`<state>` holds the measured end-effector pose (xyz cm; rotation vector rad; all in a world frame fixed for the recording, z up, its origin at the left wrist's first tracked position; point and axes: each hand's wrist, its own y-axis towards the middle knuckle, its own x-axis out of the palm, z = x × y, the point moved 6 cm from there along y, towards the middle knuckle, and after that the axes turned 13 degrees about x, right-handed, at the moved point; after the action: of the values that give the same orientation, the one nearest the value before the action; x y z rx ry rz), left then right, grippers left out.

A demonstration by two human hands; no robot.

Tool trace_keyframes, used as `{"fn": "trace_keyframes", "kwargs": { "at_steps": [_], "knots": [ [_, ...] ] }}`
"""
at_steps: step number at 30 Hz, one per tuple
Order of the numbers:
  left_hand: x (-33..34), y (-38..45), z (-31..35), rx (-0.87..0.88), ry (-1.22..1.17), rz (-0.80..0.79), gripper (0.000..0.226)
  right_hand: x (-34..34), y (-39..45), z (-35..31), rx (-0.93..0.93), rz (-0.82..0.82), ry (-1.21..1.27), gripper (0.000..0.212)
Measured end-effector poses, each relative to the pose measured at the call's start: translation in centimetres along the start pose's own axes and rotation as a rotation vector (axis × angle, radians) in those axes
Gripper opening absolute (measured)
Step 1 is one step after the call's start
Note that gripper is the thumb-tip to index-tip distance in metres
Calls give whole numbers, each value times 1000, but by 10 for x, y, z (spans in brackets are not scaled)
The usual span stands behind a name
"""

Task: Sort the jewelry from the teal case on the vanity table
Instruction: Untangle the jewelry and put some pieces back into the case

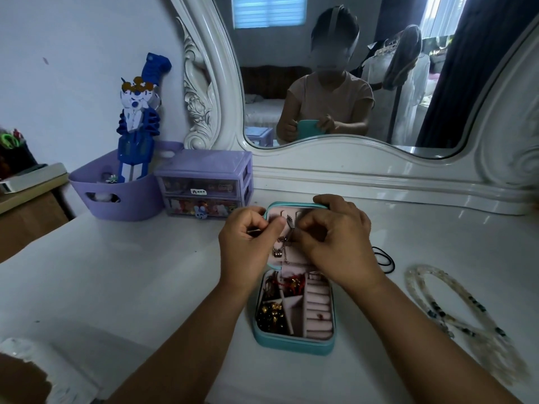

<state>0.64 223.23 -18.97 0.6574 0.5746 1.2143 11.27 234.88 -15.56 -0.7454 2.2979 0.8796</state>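
A purple basket (116,196) and small drawers (204,185) stand at my left; the drawer label is too small to read. My left hand (248,243) and right hand (335,240) pinch a silver chain (284,243) over the open teal case (291,342) mid-table. A bead necklace (455,310) lies at right.

Domestic bedroom, dressing area. Evidence: white vanity table (145,272) with carved mirror (335,83); reflection shows a bed (262,109), hanging garments (408,71) and window blind (268,10). Lilac mini drawers (204,185) and basket (116,196) hold trinkets.
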Motion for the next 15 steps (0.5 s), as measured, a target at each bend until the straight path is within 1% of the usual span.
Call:
{"fn": "trace_keyframes", "kwargs": {
  "at_steps": [2,4,6,11,15],
  "knots": [
    [-2,-1,4,-17,-34,-8,30,-7,2,3,0,-54,119,4],
    [-3,-2,8,-83,-85,28,33,-14,2,6,24,-90,248,12],
    [-5,-3,10,-135,-75,63,32,-22,1,6,29,-96,326,20],
    [-4,-3,-1,-238,-124,59,15,-40,0,10,-18,-41,371,22],
    [-7,-2,-4,-269,-93,59,15,-59,0,19,-42,-16,332,24]
  ]
}}
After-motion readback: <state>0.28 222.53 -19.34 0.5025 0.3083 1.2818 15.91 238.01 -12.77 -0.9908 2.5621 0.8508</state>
